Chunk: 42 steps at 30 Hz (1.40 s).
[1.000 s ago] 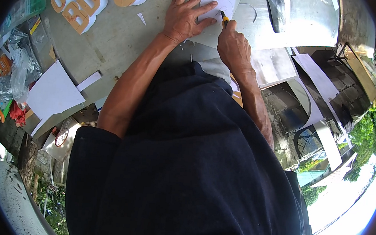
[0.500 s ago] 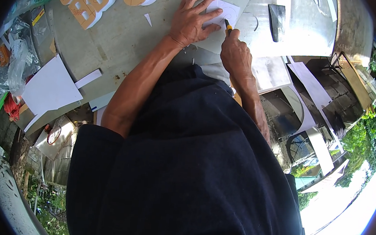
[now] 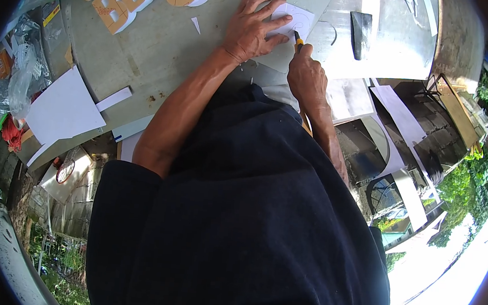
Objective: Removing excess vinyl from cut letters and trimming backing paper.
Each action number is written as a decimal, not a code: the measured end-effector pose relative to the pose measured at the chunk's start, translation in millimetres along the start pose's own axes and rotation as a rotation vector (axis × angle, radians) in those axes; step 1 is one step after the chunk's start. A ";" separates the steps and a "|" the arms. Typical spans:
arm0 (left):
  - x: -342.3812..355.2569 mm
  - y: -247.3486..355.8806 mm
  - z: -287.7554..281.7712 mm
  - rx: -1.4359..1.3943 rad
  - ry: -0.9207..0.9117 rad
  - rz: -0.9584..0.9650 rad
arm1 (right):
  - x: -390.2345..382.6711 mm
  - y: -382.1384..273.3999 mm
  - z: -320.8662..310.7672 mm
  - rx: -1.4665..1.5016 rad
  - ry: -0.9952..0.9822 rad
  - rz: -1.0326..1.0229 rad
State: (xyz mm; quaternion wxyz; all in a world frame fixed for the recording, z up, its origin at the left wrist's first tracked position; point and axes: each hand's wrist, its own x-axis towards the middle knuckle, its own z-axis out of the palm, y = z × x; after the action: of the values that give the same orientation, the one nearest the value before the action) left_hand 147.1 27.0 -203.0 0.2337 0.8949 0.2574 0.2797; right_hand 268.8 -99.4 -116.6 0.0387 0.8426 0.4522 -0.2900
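The left hand (image 3: 253, 31) rests spread fingers on a light-looking card (image 3: 305, 18), best held by edges, and the right hand (image 3: 307, 74) grips a knife (image 3: 299, 43).

A yellow cutter (image 3: 299, 41) slants over a flat, marked white sheet (image 3: 301, 17).

Tan-faced cut-out letters (image 3: 115, 23), small red print (image 3: 102, 10) on one

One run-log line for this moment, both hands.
left hand: spread on white piece | right hand: gripping yellow-and-black cutter | cutter tip: at white piece
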 end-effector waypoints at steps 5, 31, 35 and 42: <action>-5.1 1.2 0.2 -0.016 0.003 -0.010 | 1.6 4.6 -11.1 -0.011 -0.046 -0.047; -0.1 5.1 -1.3 -0.018 -0.007 -0.028 | -5.3 6.9 7.6 0.005 0.073 -0.064; -0.9 5.4 -2.1 -0.016 -0.008 -0.027 | -9.0 6.7 8.2 0.020 0.073 -0.060; -1.3 5.1 -2.2 -0.024 -0.019 -0.036 | -7.7 6.2 5.7 -0.008 0.055 -0.048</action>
State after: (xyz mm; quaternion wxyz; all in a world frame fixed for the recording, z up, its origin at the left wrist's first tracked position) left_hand 146.4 23.0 -199.0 0.2518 0.8898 0.2680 0.2701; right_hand 267.8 -110.7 -118.5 0.0226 0.8390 0.4742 -0.2659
